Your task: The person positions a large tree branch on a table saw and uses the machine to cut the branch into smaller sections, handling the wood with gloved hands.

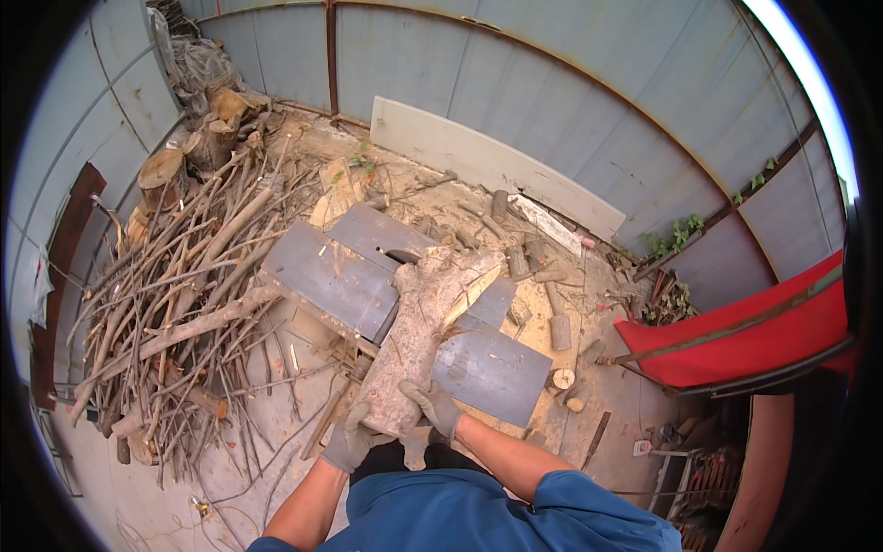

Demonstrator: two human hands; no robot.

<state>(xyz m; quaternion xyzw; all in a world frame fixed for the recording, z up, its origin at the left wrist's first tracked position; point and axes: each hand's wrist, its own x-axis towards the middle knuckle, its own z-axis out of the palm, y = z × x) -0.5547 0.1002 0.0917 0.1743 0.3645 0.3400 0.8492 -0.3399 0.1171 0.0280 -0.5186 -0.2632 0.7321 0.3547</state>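
Observation:
A thick log [409, 336] lies across a grey metal tabletop [492, 373], its near end close to my body. At its far end the wood is forked, with a pale split face on the right side. My left hand [348, 440], in a grey work glove, grips the near end from the left and below. On the right side of that end, my right hand [436, 407], gloved too, has its fingers pressed over the bark. A dark curved piece [399, 255], perhaps a saw blade, shows just left of the log's far end; the log hides the rest.
To the left rises a big heap of branches [198, 294], with tree stumps [162, 175] behind it. Short cut logs [561, 331] and sawdust cover the ground at right. A red sheet [745, 322] on a frame stands at far right. A metal wall [552, 83] closes the back.

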